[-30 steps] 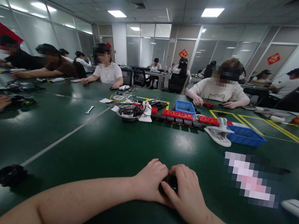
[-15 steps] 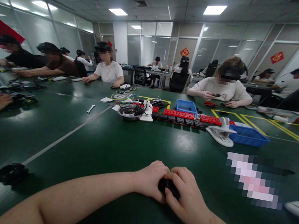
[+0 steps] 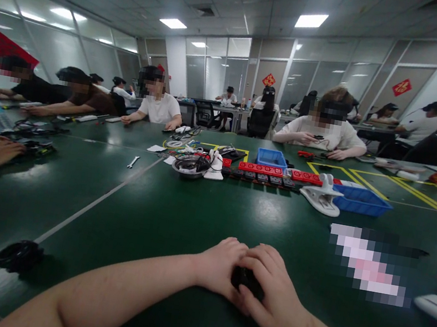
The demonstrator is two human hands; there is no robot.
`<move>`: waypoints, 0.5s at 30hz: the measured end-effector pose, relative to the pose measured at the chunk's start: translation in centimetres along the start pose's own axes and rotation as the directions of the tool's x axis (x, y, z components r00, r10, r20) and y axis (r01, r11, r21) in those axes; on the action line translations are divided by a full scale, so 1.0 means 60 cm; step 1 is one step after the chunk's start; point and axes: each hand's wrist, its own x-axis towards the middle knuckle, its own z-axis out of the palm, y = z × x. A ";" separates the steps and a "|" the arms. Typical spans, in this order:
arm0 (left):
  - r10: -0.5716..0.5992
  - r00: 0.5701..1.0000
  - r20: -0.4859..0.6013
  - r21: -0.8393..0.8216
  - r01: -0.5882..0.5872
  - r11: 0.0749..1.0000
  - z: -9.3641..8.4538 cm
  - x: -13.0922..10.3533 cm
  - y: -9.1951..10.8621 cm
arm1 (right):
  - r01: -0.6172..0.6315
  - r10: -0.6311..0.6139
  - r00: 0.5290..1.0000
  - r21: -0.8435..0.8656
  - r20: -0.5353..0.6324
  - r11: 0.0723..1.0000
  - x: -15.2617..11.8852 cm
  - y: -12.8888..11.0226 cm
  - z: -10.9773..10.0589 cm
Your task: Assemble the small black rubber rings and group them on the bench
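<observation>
A dark rounded object [image 3: 247, 282] is held between my two hands over the green table [image 3: 176, 212], near its front. My left hand [image 3: 221, 265] wraps round its left side, with the fingers bent. My right hand [image 3: 271, 285] curves over its top and right side, the thumb below. Both hands touch each other at the fingertips. What the object is cannot be made out, since the fingers cover much of it.
A coiled black cable [image 3: 19, 256] lies front left. Further back are a wrench [image 3: 133, 161], a metal bowl [image 3: 189, 172], red power strips [image 3: 262, 169], a white clamp [image 3: 325, 196] and a blue tray [image 3: 364, 202]. A co-worker's hands [image 3: 3, 151] rest at the left.
My right thumb and fingers have shifted slightly on the dark object, and a little more of it shows. The view has tilted slightly.
</observation>
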 end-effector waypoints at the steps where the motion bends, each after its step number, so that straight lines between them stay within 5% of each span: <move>1: -0.012 1.000 -0.013 0.002 0.013 1.000 0.000 0.000 0.003 | -0.048 0.048 0.999 -0.029 -0.005 0.998 0.000 0.003 0.002; 7: -0.111 0.989 -0.094 0.038 0.115 0.993 0.004 0.001 0.015 | -0.249 0.254 0.967 -0.151 0.011 0.957 0.001 0.014 0.013; 15: -0.183 0.974 -0.133 0.093 0.197 0.976 0.017 0.001 0.013 | -0.304 0.313 0.949 -0.202 0.015 0.931 0.004 0.017 0.018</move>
